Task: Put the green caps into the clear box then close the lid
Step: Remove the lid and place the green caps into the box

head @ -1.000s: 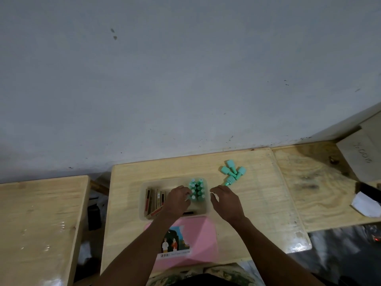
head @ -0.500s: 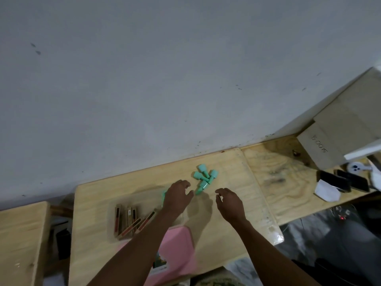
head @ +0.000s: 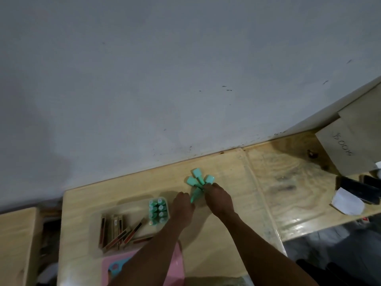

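Several loose green caps (head: 198, 180) lie in a small pile near the table's far edge. My right hand (head: 219, 201) reaches into the pile with its fingertips closed on one cap. One long green cap (head: 195, 195) lies between my two hands. My left hand (head: 182, 207) rests just left of it with its fingers curled down, and its grip is hidden. The clear box (head: 107, 242) stands open to the left. It holds brown sticks and, at its right end, rows of green caps (head: 158, 211). The pink lid (head: 142, 263) lies in front of the box.
The wooden table (head: 226, 240) ends at the grey wall behind. A second table on the right carries a cardboard box (head: 348, 149), dark phones (head: 356, 190) and white paper (head: 347, 204). Another wooden surface (head: 14, 244) stands across a gap on the left.
The view has swung right. Both hands left the box and moved to the loose caps; my right hand's fingertips now touch the pile, and my left hand sits beside the long cap.
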